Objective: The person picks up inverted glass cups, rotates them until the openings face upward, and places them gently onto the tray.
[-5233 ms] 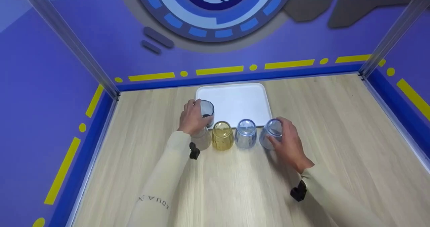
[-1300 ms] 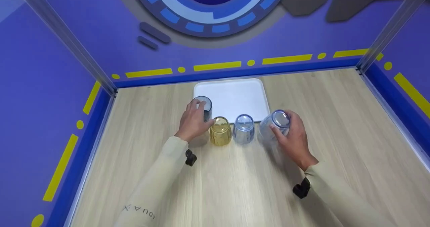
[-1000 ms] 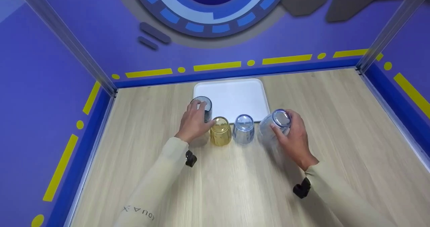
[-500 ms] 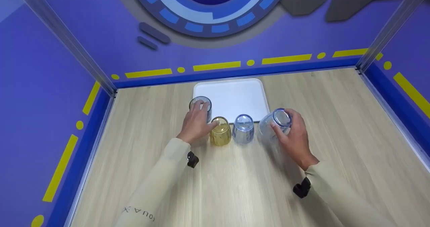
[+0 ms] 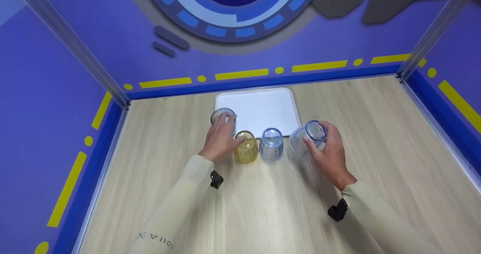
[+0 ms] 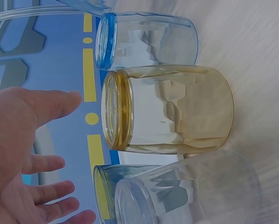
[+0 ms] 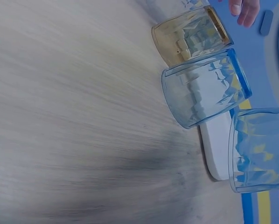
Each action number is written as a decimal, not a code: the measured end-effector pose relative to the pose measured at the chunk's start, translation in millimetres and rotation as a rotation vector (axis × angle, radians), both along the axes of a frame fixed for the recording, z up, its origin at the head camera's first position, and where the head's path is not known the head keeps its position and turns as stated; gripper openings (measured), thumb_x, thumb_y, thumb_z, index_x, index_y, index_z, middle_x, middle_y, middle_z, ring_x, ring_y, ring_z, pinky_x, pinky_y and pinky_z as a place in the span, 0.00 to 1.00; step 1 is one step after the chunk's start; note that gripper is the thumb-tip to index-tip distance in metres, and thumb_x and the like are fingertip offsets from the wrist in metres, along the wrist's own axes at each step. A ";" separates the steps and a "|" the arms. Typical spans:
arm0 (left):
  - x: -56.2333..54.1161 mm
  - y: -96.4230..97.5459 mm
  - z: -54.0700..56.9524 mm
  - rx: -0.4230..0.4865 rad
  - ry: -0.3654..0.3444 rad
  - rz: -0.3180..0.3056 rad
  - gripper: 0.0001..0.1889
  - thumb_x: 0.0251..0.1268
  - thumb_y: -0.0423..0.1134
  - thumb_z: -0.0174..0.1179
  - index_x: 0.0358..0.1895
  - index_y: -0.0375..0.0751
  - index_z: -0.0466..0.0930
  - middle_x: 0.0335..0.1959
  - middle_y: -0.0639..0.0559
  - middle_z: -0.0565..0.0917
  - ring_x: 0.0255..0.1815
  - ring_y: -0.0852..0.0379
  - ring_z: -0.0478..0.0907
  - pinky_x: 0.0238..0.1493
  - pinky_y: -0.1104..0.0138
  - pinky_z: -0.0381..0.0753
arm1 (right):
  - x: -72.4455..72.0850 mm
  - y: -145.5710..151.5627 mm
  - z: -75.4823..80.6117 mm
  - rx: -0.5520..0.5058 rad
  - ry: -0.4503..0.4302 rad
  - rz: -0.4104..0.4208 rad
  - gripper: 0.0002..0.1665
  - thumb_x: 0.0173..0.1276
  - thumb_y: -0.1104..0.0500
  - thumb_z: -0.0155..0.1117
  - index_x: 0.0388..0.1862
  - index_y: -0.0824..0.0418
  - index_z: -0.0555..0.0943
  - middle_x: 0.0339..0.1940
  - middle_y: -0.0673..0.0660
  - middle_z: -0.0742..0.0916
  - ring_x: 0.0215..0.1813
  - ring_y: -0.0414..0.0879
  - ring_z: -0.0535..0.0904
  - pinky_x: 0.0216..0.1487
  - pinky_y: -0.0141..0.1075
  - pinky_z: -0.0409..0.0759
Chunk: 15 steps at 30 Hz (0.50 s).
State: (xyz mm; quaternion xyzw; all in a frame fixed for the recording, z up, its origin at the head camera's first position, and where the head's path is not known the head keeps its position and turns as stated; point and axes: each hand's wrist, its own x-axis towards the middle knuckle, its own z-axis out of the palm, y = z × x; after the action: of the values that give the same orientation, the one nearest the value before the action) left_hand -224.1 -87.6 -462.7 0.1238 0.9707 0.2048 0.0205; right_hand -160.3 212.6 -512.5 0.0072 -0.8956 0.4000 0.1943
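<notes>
While the left hand (image 5: 221,141) hovers at the left end of a row of upturned tumblers on the wooden tabletop (image 5: 263,209), its fingers are spread and relaxed; the left wrist view shows the palm open with the thumb stretched toward the glasses and nothing gripped. Under those fingers stands a grey tumbler (image 5: 224,118) stacked upside down on a clear tumbler (image 6: 214,191), the grey one's base topmost; in the head view the fingertips lie at or just over that base, though whether they truly touch it cannot be told. Just beside this stack, to its right, sits a yellow tumbler (image 5: 246,150), also upside down, with the thumb close against its top edge. Next in line, near but apart from the yellow one, is a blue tumbler (image 5: 271,148) standing inverted on the wood just in front of the white tray (image 5: 263,107), which lies flat against the back of the table. Farther right, the right hand (image 5: 326,154) curls its fingers and thumb round a second blue tumbler (image 5: 306,141), holding it tilted with its base leaning up and toward the tray's right front corner, its mouth lifted off the wood on one side.
</notes>
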 end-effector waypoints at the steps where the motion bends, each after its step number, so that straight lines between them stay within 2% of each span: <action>1: 0.3 0.6 -0.1 0.001 0.001 -0.001 0.39 0.59 0.53 0.65 0.71 0.41 0.63 0.71 0.45 0.64 0.72 0.48 0.62 0.69 0.53 0.67 | 0.0 -0.2 0.3 0.000 0.000 -0.001 0.37 0.65 0.46 0.66 0.67 0.59 0.64 0.61 0.60 0.75 0.64 0.53 0.70 0.68 0.53 0.69; 9: 2.7 7.4 -0.9 -0.011 -0.025 -0.010 0.39 0.60 0.55 0.64 0.71 0.45 0.62 0.72 0.47 0.62 0.73 0.49 0.60 0.69 0.51 0.68 | -0.6 -0.4 1.2 -0.001 0.002 -0.003 0.38 0.65 0.45 0.65 0.67 0.60 0.63 0.62 0.60 0.74 0.64 0.53 0.70 0.68 0.54 0.68; 15: 4.5 10.2 -0.5 -0.013 -0.027 -0.014 0.39 0.59 0.57 0.64 0.72 0.46 0.62 0.72 0.47 0.62 0.74 0.49 0.59 0.66 0.47 0.69 | -0.9 -1.1 2.5 -0.007 0.048 0.003 0.36 0.65 0.48 0.66 0.65 0.62 0.65 0.61 0.61 0.74 0.63 0.53 0.71 0.67 0.52 0.69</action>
State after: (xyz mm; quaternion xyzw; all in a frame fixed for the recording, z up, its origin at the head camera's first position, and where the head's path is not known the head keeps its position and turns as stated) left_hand -219.6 -77.4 -463.2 0.1278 0.9708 0.1998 0.0359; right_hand -161.1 211.5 -510.0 0.0176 -0.8892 0.4033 0.2152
